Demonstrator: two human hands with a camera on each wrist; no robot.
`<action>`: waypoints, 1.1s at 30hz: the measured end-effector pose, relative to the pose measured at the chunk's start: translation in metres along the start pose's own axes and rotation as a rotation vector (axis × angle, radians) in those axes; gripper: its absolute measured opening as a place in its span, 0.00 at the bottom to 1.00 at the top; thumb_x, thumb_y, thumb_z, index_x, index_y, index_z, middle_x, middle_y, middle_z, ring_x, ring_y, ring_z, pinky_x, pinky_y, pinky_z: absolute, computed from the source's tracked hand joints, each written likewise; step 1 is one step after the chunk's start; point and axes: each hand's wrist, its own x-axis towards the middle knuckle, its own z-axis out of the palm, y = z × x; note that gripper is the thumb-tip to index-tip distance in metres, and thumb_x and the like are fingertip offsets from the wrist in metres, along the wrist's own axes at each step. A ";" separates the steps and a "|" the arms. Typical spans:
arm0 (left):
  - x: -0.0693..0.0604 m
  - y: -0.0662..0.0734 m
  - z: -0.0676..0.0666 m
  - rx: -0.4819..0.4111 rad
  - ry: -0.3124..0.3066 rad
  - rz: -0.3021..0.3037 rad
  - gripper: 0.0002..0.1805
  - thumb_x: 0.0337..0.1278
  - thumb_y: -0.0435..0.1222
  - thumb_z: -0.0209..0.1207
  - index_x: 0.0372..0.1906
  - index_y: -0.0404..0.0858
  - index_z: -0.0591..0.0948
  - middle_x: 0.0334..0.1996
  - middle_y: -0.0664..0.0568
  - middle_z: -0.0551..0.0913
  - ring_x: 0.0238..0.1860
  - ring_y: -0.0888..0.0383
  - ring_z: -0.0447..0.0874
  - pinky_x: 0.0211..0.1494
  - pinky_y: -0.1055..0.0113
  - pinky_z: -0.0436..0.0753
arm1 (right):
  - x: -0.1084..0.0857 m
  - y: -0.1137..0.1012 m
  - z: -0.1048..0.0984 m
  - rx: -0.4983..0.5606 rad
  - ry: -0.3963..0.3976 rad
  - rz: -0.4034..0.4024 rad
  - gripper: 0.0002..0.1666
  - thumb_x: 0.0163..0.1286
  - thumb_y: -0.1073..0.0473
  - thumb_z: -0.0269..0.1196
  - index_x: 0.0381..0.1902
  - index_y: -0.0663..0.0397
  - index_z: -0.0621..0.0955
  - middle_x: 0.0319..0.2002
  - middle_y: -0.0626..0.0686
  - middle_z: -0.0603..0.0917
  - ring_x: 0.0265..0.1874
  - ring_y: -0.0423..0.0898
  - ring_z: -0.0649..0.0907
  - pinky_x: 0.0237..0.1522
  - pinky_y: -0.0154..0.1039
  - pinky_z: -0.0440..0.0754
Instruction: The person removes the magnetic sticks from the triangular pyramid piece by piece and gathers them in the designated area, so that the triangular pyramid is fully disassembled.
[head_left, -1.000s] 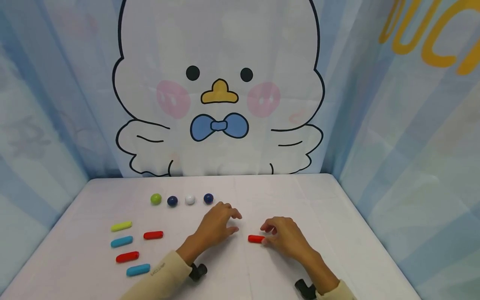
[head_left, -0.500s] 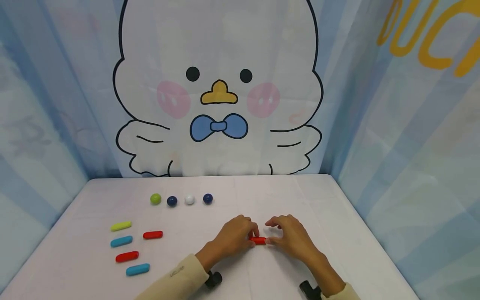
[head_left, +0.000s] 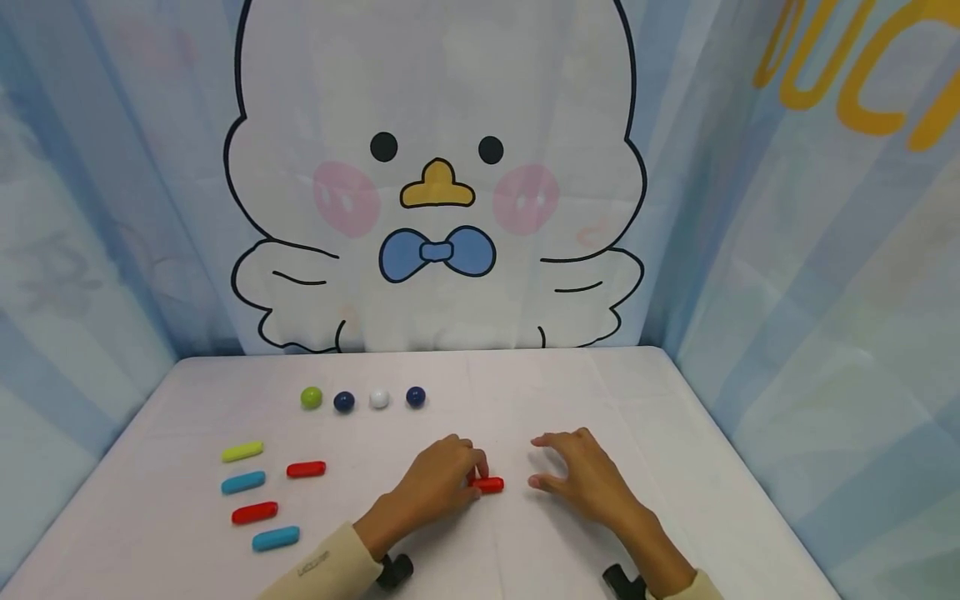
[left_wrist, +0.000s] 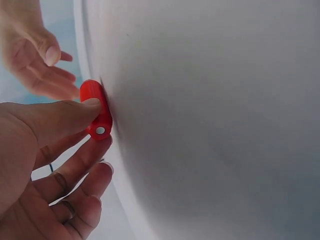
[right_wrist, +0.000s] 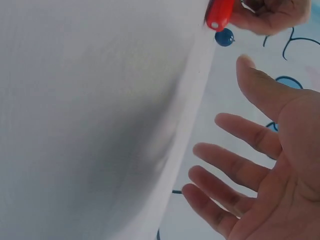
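Observation:
My left hand (head_left: 438, 477) pinches a short red toy rod (head_left: 492, 485) between thumb and fingers, low over the middle of the white table. In the left wrist view the thumb lies across the red rod (left_wrist: 104, 114), whose near end shows a pale round disc. To the right, my right hand (head_left: 588, 479) is apart from the rod with nothing in it. Its fingers are spread and loosely bent in the right wrist view, and the red rod (right_wrist: 220, 12) appears at the top there.
Along the back of the table (head_left: 570, 392) sit a green ball (head_left: 311, 397), a white ball (head_left: 379, 399) and two dark blue balls (head_left: 344, 402). Several rods lie at left: yellow-green (head_left: 242, 452), blue (head_left: 243, 482) and red (head_left: 255, 512). A printed curtain (head_left: 442, 308) hangs behind.
The left hand has come to the red rod, taken hold of it and drawn it leftward. The right hand, earlier touching the rod's right end, has let go and stays nearly in place.

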 end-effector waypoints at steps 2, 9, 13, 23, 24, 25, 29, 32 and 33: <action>-0.010 -0.005 -0.005 0.002 0.006 -0.027 0.11 0.54 0.38 0.79 0.41 0.47 0.89 0.30 0.60 0.82 0.35 0.64 0.72 0.40 0.69 0.77 | -0.001 0.000 0.001 -0.002 0.008 -0.020 0.33 0.60 0.45 0.80 0.62 0.42 0.86 0.64 0.51 0.86 0.57 0.47 0.79 0.66 0.55 0.82; -0.042 -0.025 -0.023 0.006 0.002 -0.194 0.11 0.55 0.39 0.78 0.43 0.47 0.89 0.31 0.60 0.82 0.35 0.63 0.73 0.40 0.68 0.79 | -0.003 0.001 0.003 -0.004 0.037 -0.110 0.37 0.63 0.41 0.77 0.68 0.43 0.82 0.73 0.59 0.79 0.68 0.57 0.76 0.69 0.63 0.75; -0.058 -0.038 -0.031 0.047 0.013 -0.286 0.12 0.53 0.39 0.79 0.42 0.47 0.90 0.30 0.61 0.82 0.35 0.62 0.73 0.42 0.66 0.81 | -0.003 0.000 0.003 -0.018 0.033 -0.123 0.38 0.66 0.39 0.74 0.71 0.43 0.80 0.75 0.60 0.77 0.74 0.62 0.72 0.70 0.68 0.72; -0.092 -0.067 -0.044 0.138 0.014 -0.383 0.15 0.49 0.38 0.81 0.42 0.43 0.90 0.29 0.57 0.82 0.35 0.58 0.73 0.46 0.60 0.84 | -0.007 -0.003 0.002 -0.097 0.013 -0.106 0.45 0.68 0.32 0.70 0.77 0.41 0.74 0.79 0.61 0.71 0.80 0.68 0.65 0.77 0.72 0.60; -0.094 -0.069 -0.044 0.147 0.014 -0.387 0.15 0.49 0.37 0.81 0.43 0.43 0.90 0.29 0.57 0.83 0.36 0.58 0.73 0.47 0.60 0.84 | -0.008 -0.003 0.002 -0.106 0.015 -0.110 0.46 0.68 0.32 0.69 0.78 0.41 0.73 0.79 0.62 0.70 0.80 0.68 0.64 0.77 0.73 0.59; -0.096 -0.071 -0.045 0.161 0.015 -0.389 0.15 0.49 0.37 0.81 0.43 0.43 0.90 0.30 0.57 0.83 0.36 0.58 0.73 0.47 0.59 0.84 | -0.008 -0.003 0.001 -0.113 0.019 -0.117 0.46 0.68 0.31 0.69 0.78 0.42 0.73 0.79 0.62 0.70 0.80 0.69 0.64 0.77 0.73 0.59; -0.103 -0.077 -0.048 0.223 0.027 -0.380 0.16 0.48 0.37 0.81 0.43 0.42 0.90 0.31 0.55 0.84 0.37 0.56 0.73 0.48 0.58 0.84 | -0.012 -0.003 -0.001 -0.128 0.035 -0.141 0.47 0.69 0.32 0.68 0.79 0.43 0.72 0.80 0.64 0.69 0.80 0.71 0.63 0.77 0.74 0.57; -0.107 -0.077 -0.051 0.272 0.046 -0.371 0.17 0.50 0.39 0.81 0.45 0.41 0.90 0.34 0.52 0.85 0.39 0.55 0.73 0.50 0.58 0.84 | -0.014 -0.003 -0.003 -0.143 0.039 -0.141 0.47 0.70 0.31 0.67 0.80 0.44 0.70 0.80 0.65 0.67 0.81 0.73 0.61 0.77 0.77 0.55; -0.108 -0.076 -0.052 0.284 0.056 -0.372 0.18 0.51 0.40 0.80 0.47 0.41 0.89 0.35 0.52 0.85 0.40 0.54 0.74 0.51 0.57 0.83 | -0.015 -0.003 -0.004 -0.153 0.040 -0.137 0.48 0.70 0.31 0.67 0.81 0.43 0.70 0.81 0.65 0.66 0.81 0.74 0.60 0.76 0.78 0.55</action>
